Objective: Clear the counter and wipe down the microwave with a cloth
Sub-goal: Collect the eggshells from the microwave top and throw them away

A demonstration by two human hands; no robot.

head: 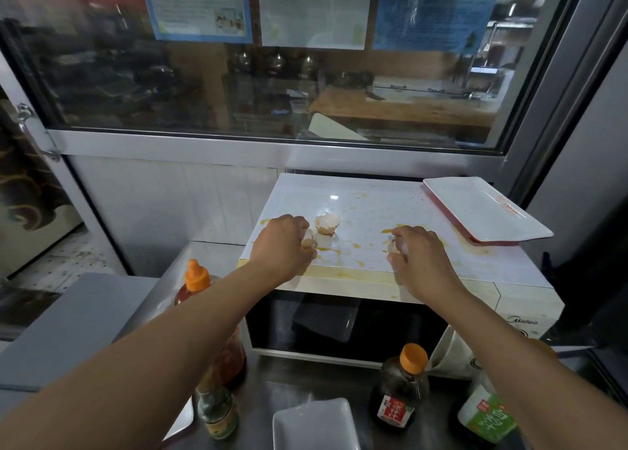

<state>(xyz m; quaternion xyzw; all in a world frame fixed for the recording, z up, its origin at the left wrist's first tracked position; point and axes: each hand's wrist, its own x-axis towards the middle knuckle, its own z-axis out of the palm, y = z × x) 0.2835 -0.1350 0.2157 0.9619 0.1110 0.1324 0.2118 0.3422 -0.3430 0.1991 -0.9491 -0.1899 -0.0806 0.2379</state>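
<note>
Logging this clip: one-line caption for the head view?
Both hands, left and right, pick eggshells off the yolk-smeared microwave; one shell remains beside a tray.

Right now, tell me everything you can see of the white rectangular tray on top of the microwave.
The white rectangular tray is shallow, glossy like plastic or melamine, with a red underside and small red print near its right rim. It lies empty and slightly tilted on the right rear corner of the white microwave's top, overhanging the edge. Yellowish smears lie beside it; neither hand touches it.
</note>
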